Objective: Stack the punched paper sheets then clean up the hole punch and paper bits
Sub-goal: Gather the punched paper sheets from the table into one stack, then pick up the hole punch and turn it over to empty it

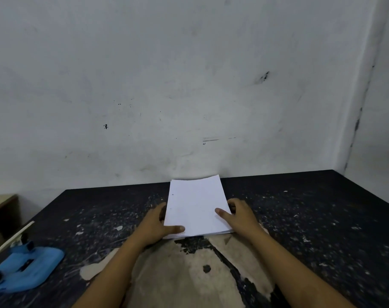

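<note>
Squaring the paper stack (195, 207) between left hand (158, 223) and right hand (240, 215), thumbs on top, fingers curled round the edges, probably to align sheets; hole punch (25, 268) parked well apart.

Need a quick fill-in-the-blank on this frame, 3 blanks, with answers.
1. Both hands hold the paper stack by its two ____ edges.
2. The hole punch, ____ in colour, sits on the table to the person's left, touched by neither hand.
3. The left hand and the right hand each lay a ____ on top of the stack.

Answers: side; blue; thumb
</note>
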